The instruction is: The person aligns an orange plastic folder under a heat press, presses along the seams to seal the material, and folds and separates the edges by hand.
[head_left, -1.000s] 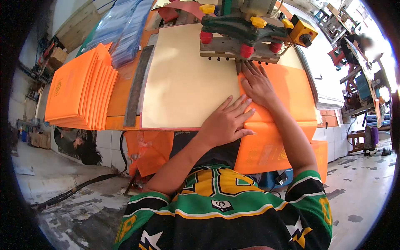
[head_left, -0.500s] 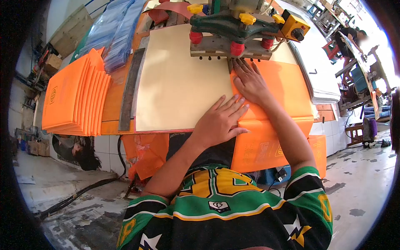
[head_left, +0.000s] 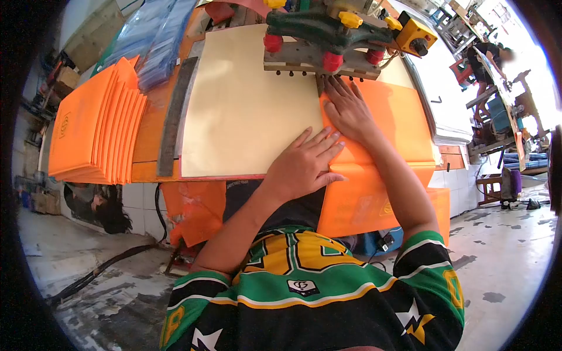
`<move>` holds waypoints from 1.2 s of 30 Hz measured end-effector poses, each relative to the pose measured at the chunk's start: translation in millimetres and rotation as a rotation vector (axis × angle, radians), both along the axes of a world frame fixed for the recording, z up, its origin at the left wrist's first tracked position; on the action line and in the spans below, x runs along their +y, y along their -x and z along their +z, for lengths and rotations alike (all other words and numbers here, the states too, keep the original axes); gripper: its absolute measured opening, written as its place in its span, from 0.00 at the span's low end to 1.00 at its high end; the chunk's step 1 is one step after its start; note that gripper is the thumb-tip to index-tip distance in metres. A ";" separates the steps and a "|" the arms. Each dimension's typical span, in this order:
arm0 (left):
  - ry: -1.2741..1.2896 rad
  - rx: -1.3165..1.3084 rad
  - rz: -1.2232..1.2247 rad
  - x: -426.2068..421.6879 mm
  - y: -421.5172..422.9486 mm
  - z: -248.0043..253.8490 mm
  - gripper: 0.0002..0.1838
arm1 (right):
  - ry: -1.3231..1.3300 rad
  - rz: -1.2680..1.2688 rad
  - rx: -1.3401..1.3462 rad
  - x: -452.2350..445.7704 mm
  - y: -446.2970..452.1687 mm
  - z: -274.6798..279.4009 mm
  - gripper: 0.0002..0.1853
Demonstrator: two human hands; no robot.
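Note:
My right hand (head_left: 349,111) lies flat on an orange plastic cover (head_left: 398,128), its fingertips close to the front edge of the press plate (head_left: 328,65). Lower and to the left, my left hand (head_left: 303,161) rests with spread fingers where the cream board (head_left: 246,111) meets the cover's left edge. The cover's near part drops over the table edge toward me and bears a faint printed emblem. A dark strip (head_left: 320,85) sits by the cover's upper left corner, partly under the press.
Orange covers (head_left: 93,126) stand stacked at the left, with clear bluish plastic sleeves (head_left: 155,44) behind them. A grey bar (head_left: 177,117) flanks the board. White sheets (head_left: 449,105) are piled right of the cover. A yellow control box (head_left: 414,37) hangs beside the press. Another person (head_left: 489,61) works far right.
The whole view has shifted slightly, with the table and stack appearing a little further left and higher. Both hands keep nearly the same place on the orange cover.

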State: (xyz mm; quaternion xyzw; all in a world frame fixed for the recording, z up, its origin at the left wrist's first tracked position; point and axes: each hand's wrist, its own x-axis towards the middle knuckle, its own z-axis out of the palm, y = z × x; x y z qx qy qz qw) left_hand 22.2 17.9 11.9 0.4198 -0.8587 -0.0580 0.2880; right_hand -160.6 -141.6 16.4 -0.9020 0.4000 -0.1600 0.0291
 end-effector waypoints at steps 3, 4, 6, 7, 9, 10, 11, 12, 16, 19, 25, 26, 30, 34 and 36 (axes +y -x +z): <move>-0.014 0.005 -0.003 -0.1 -0.2 0.6 0.41 | 0.002 -0.003 0.014 -0.4 -1.0 0.0 0.37; -0.018 0.000 -0.001 -0.6 -0.1 -0.3 0.41 | 0.007 -0.010 0.021 -0.6 -1.3 -0.3 0.37; -0.026 0.006 0.001 -0.9 0.4 -1.2 0.40 | 0.001 -0.004 0.017 -0.8 -1.6 0.6 0.37; -0.033 0.014 -0.001 -0.9 0.5 -0.9 0.40 | 0.000 0.000 0.004 -0.6 -1.6 1.3 0.37; -0.042 0.031 -0.004 -1.0 0.5 -1.3 0.40 | -0.002 -0.002 0.004 0.2 -2.6 2.7 0.36; -0.035 0.034 -0.004 -1.2 0.5 -2.0 0.40 | -0.001 -0.002 -0.006 0.0 -2.4 2.7 0.35; -0.029 0.038 -0.004 -1.2 0.4 -2.6 0.40 | -0.005 0.000 0.003 -0.9 -1.6 1.7 0.35; -0.032 0.047 -0.001 -1.1 0.4 -2.8 0.40 | 0.004 0.000 0.009 -1.7 -1.3 1.0 0.35; -0.031 0.063 0.014 -0.6 1.7 -2.6 0.40 | -0.010 -0.027 0.035 -0.4 -3.2 3.2 0.34; -0.029 0.089 0.020 -0.4 2.0 -5.9 0.40 | -0.005 -0.006 0.019 -1.9 -2.0 2.2 0.34; -0.035 0.096 0.025 -0.6 2.8 -7.1 0.40 | 0.004 -0.002 0.001 -6.1 1.8 -5.2 0.34; -0.035 0.090 0.024 -0.5 2.6 -6.9 0.39 | 0.000 0.000 0.009 -5.6 1.9 -5.0 0.34; -0.046 0.100 0.023 -0.5 3.0 -6.8 0.40 | -0.037 -0.019 0.030 -3.4 0.8 -0.4 0.34; -0.012 0.119 0.039 -0.7 3.9 -8.5 0.39 | -0.035 -0.022 0.056 -6.9 0.5 -0.8 0.35; -0.012 0.119 0.044 -0.7 3.4 -8.5 0.39 | -0.040 -0.027 0.053 -6.4 -0.9 -0.3 0.35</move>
